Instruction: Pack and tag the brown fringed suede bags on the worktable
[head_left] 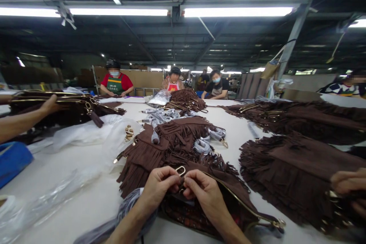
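Observation:
My left hand [162, 183] and my right hand [203, 187] meet in pinches over a dark brown fringed handbag [225, 198]. A gold snap hook [180, 170] stands up between them, at my left fingertips. Small dark and gold pieces show just below it, partly covered by my fingers. What my right fingertips pinch is hidden. The bag lies with its gold zip [243, 201] open, showing a dark patterned lining. Beside my left forearm rests a bundle of grey wrapped material [130, 204].
Brown fringed bags [180, 137] and straps in grey wrapping [168, 115] lie ahead. More bags [300, 160] are at right, by another person's hand [347, 181]. At left, a co-worker's hand [50, 105] holds a bag near clear plastic [68, 183] and a blue object [14, 162].

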A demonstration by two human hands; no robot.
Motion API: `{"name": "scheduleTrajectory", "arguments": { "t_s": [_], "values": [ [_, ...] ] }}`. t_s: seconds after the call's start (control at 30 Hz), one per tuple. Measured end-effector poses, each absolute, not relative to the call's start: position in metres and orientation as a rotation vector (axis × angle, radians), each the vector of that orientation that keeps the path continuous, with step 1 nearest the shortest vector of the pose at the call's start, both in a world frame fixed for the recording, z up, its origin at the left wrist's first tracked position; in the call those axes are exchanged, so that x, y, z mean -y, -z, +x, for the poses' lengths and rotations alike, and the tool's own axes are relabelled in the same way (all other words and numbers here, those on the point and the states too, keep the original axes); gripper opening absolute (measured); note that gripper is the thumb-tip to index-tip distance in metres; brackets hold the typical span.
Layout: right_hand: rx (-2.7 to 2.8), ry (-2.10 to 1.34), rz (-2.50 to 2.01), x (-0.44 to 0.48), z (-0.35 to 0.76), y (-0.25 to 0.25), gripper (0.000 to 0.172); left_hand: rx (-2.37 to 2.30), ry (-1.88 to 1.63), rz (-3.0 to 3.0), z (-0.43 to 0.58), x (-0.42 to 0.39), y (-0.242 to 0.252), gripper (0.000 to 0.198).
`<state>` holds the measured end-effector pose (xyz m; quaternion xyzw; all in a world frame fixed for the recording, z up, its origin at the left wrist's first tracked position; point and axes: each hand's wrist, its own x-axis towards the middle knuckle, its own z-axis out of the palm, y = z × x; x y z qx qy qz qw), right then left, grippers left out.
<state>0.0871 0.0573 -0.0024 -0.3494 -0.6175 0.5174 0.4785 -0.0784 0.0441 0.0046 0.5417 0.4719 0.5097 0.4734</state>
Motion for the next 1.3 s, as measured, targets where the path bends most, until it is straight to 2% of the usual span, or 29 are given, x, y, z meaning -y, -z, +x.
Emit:
{"name": "scheduleTrajectory", "arguments": {
  "t_s": [0.13, 0.37, 0.7, 1.13, 1.3],
  "values": [
    [1.632, -1.090, -0.852, -0.059, 0.089, 0.006, 0.034, -1.214, -1.230, 1.571, -0.078, -0.041, -0.007, 0.024],
    [1.524, -1.250, -0.820, -0.060, 0.088, 0.007, 0.038, -1.244, -1.217, 1.673, -0.078, -0.039, -0.009, 0.023],
    [1.629, -1.160, -0.859, -0.059, 0.085, 0.009, 0.034, -1.256, -1.215, 1.685, -0.076, -0.037, -0.008, 0.021],
    [1.907, -0.868, -0.854, -0.057, 0.088, 0.009, 0.025, -1.296, -1.187, 1.708, -0.072, -0.041, 0.005, 0.023],
    [2.061, -0.692, -0.858, -0.060, 0.103, -0.007, 0.020, -1.299, -1.105, 1.734, -0.080, -0.040, -0.011, 0.019]
  ]
}}
